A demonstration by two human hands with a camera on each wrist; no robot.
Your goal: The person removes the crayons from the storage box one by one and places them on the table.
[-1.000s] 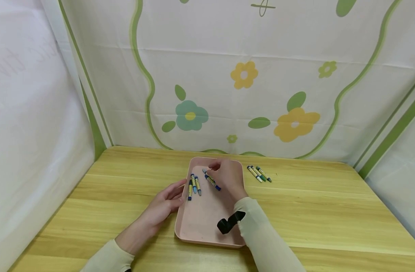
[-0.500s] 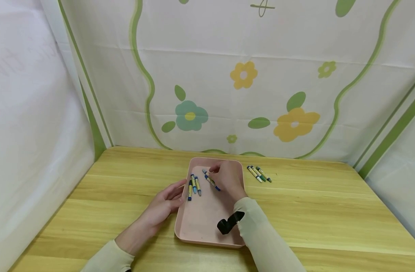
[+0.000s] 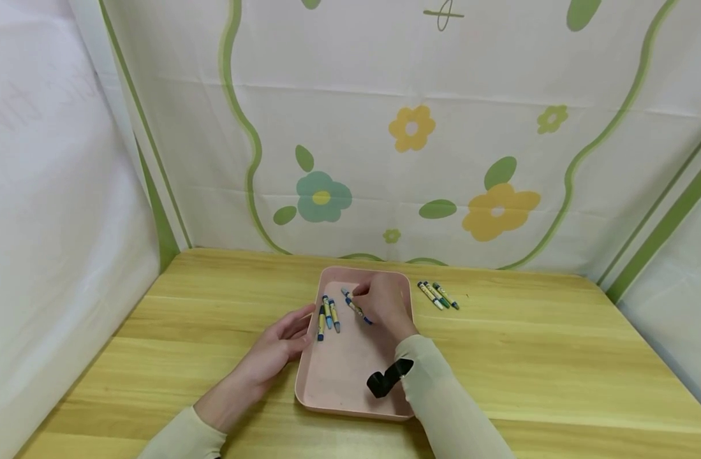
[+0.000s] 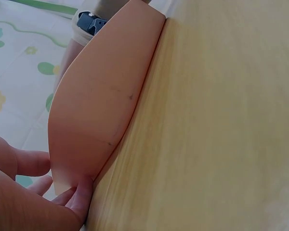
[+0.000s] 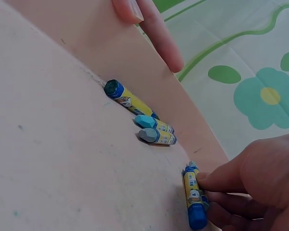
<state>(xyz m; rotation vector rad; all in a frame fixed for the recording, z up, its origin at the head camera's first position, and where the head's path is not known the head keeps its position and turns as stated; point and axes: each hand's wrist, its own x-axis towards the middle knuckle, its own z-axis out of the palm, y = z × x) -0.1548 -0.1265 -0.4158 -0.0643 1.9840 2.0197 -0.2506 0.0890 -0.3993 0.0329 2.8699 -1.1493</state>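
We see the right hand (image 3: 385, 302) pinching two crayons (image 5: 193, 195) inside the tray (image 3: 344, 370). The left hand (image 3: 273, 347) grips the tray's side, near three more crayons (image 3: 327, 312).

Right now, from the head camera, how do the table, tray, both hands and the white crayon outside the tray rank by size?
Largest first:
1. Table
2. Tray
3. Left hand and right hand: too alike to rank
4. White crayon
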